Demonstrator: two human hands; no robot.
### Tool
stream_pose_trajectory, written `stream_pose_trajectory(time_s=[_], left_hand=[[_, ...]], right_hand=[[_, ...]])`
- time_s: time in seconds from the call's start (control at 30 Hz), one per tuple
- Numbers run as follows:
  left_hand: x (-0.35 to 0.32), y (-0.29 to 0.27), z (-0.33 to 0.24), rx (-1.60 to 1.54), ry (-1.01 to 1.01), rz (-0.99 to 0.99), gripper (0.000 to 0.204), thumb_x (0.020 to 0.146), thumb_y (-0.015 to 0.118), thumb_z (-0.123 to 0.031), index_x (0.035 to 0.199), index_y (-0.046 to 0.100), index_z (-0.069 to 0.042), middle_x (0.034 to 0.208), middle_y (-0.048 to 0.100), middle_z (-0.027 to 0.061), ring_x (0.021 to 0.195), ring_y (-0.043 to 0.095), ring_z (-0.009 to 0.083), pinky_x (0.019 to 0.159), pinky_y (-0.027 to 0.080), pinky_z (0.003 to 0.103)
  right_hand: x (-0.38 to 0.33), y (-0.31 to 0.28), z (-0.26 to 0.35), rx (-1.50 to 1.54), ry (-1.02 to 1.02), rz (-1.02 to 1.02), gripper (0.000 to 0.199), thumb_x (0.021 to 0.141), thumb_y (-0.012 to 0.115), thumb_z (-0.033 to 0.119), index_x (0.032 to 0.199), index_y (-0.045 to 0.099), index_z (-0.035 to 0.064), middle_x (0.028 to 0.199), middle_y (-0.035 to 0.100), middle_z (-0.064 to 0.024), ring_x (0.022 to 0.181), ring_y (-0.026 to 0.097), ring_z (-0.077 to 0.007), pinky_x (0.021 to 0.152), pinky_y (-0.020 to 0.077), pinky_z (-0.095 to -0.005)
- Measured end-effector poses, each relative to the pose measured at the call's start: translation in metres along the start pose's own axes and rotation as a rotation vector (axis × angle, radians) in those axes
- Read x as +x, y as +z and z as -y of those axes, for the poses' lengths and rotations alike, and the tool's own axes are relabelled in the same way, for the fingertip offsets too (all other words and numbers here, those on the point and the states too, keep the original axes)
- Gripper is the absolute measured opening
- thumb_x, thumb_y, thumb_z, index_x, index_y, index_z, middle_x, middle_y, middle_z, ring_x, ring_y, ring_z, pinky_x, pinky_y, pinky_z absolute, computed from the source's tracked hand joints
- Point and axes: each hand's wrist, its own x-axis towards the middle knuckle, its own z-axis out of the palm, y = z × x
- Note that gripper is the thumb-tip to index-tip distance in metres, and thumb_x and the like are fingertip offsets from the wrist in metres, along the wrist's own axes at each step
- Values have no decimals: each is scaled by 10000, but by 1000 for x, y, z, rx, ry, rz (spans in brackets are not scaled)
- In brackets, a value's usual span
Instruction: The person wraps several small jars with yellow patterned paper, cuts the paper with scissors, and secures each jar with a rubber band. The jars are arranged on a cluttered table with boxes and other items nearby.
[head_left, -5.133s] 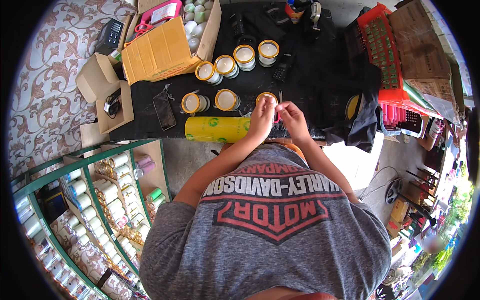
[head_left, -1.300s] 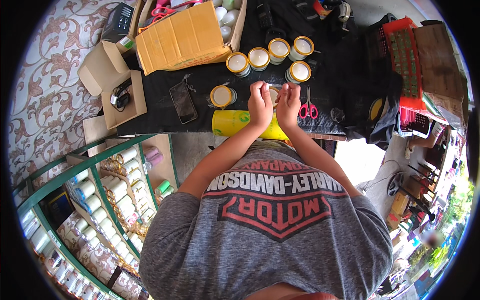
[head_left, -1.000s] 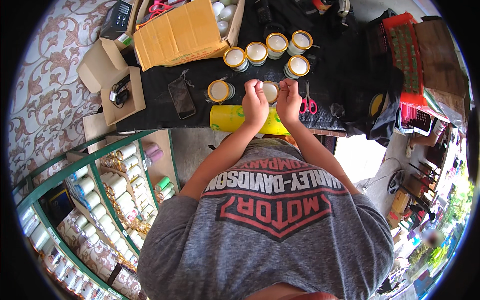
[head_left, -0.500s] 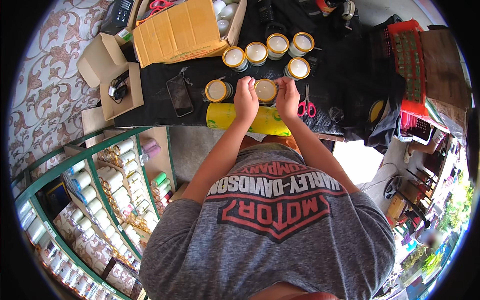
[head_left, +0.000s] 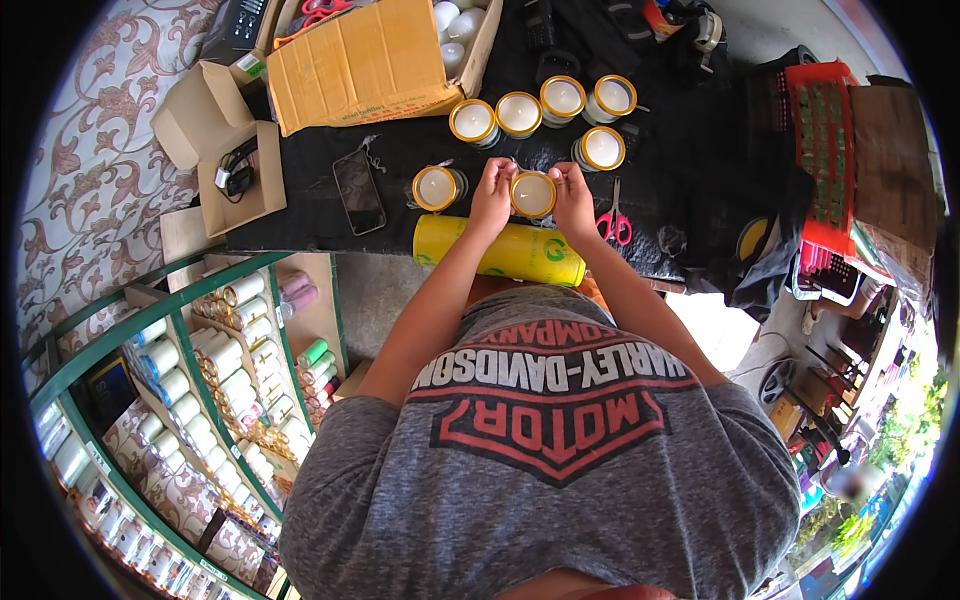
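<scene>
My left hand and right hand, fingers curled and thumbs drawn in, flank a gold-rimmed candle jar at the black-covered bench; whether either pinches its rim or something finer, I cannot tell. The jar sits directly between them, just beyond a yellow roll. Red-handled scissors lie near my right hand.

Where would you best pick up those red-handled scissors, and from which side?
The scissors are probably best taken by their red loops, from the person's near side: the loops point toward the person and the blades away. The right hand is the closer one, though it is at the candle jar.
</scene>
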Motion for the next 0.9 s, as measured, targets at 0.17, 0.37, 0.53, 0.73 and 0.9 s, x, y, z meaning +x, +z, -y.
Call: stream_pose_trajectory(time_s=[0.17, 0.37, 0.53, 0.73, 0.9], left_hand=[[-4, -1, -3, -56, -26, 31, 248, 1000, 479, -300, 1035, 511, -57, 831, 590, 41, 612, 554, 120, 506, 444, 264], [-33, 11, -23, 284, 510, -248, 162, 969, 527, -186, 960, 534, -24, 879, 572, 115, 750, 570, 251, 664, 457, 341], [-49, 3, -62, 196, 571, -2, 150, 975, 488, -147, 1017, 572, -30, 930, 573, 103, 767, 588, 237, 683, 469, 320], [-45, -68, -50, 227, 686, -324, 156, 956, 465, -50, 1073, 565, -22, 1037, 584, 124, 915, 580, 206, 801, 460, 318], [-31, -127, -2, 348, 337, -481, 263, 985, 452, -187, 1111, 573, 9, 1041, 601, 144, 951, 590, 248, 857, 445, 333]], right_hand=[[-2, -3, 0, -27, -2, -8, 168, 970, 546, 193, 980, 545, 25, 821, 608, -115, 724, 569, -205, 682, 472, -306], [-18, -8, 30, -198, -329, -229, 141, 967, 543, 144, 968, 536, 4, 812, 605, -126, 708, 564, -198, 643, 467, -318], [-15, -40, 48, -156, -173, -191, 164, 985, 531, 186, 960, 533, 24, 688, 503, -9, 615, 422, -65, 549, 389, -237], [-21, -130, 66, -909, -441, -54, 157, 897, 544, 100, 974, 652, 16, 951, 674, -162, 973, 615, -349, 907, 478, -433], [-28, -150, 46, -818, -162, -201, 226, 897, 508, 35, 1109, 584, 19, 1179, 610, -169, 1094, 579, -371, 944, 453, -469]])
